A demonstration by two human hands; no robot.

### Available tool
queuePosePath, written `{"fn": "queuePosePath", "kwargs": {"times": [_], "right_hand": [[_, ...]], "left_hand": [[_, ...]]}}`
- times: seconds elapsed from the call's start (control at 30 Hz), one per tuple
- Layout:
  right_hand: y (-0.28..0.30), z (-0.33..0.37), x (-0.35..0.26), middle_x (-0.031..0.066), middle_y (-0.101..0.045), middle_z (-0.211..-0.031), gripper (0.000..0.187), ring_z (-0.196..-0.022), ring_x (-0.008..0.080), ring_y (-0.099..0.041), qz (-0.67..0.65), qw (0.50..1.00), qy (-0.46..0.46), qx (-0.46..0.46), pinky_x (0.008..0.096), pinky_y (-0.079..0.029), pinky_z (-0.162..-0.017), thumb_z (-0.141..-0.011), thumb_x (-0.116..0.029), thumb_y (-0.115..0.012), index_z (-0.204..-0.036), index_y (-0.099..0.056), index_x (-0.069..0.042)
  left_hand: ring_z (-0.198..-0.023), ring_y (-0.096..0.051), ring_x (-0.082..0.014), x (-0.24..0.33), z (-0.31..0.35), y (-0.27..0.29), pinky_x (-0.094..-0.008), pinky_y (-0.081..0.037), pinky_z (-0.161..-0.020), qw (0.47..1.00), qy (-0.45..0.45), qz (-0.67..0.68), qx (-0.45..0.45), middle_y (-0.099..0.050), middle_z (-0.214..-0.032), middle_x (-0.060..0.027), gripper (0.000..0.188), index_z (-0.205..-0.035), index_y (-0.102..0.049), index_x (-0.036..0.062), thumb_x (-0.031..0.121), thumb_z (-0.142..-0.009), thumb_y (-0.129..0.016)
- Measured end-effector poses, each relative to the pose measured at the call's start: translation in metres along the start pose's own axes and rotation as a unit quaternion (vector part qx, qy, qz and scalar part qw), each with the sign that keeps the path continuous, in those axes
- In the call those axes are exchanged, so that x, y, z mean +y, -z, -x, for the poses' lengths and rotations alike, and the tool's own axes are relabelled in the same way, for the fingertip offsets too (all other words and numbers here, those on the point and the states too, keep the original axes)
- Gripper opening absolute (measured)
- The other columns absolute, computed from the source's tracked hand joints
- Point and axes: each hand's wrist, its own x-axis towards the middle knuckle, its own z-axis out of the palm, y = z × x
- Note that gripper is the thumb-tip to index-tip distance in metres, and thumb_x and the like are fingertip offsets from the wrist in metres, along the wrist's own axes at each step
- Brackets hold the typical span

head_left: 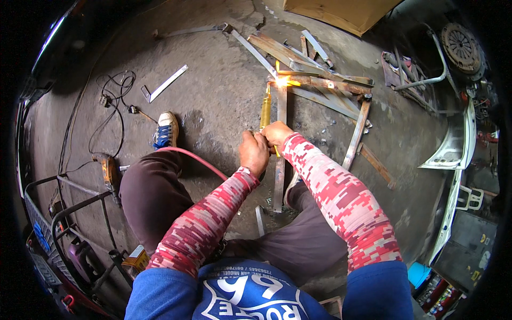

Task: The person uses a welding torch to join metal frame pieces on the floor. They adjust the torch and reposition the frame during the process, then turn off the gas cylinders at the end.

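Note:
My left hand (pixel 253 153) is closed around the handle of a brass-coloured gas torch (pixel 265 113). Just ahead of it, my right hand (pixel 277 133) is closed on the same torch, its fingers partly hidden. The torch points away from me, and a bright glow hides its very tip. Orange flame and sparks flare where it meets a rusty metal bar (pixel 314 82), near the end of a flat steel bar (pixel 279 184) that runs back toward me between my legs. A pink hose (pixel 200 158) passes over my left leg toward my hands.
Several loose metal strips (pixel 320 48) lie beyond the flame. On the left are an L-shaped metal square (pixel 166 84), black cables (pixel 120 90), a power drill (pixel 108 173) and a metal-framed cart (pixel 80 198). A cardboard box (pixel 341 13) stands at the back; a clutch disc (pixel 461 48) is far right.

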Motion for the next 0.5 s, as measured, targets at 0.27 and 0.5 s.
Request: {"fn": "queuePosePath", "kwargs": {"times": [0.27, 0.5], "right_hand": [[-0.0005, -0.0021, -0.0004, 0.0048, -0.057, -0.066, 0.019, -0.049, 0.0182, -0.049, 0.013, 1.0, -0.003, 0.009, 0.0365, -0.037, -0.044, -0.098, -0.019, -0.061, -0.092, -0.066, -0.002], [-0.0014, -0.0037, 0.0006, 0.0038, -0.055, -0.063, 0.019, -0.048, 0.0172, -0.048, 0.016, 1.0, -0.007, 0.011, 0.0363, -0.035, -0.042, -0.097, -0.02, -0.063, -0.088, -0.067, -0.003]], "left_hand": [[-0.085, -0.068, -0.0519, 0.0017, 0.0003, 0.0001, -0.0577, -0.053, -0.074, 1.0, 0.008, 0.007, -0.003, -0.068, -0.088, -0.0338, 0.037, -0.107, -0.052, -0.0037, 0.033, -0.104, -0.046], [-0.085, -0.068, -0.052, 0.0008, -0.0004, -0.0001, -0.0571, -0.053, -0.075, 1.0, 0.008, 0.006, -0.006, -0.068, -0.089, -0.0342, 0.037, -0.107, -0.053, -0.0037, 0.033, -0.104, -0.046]]}}
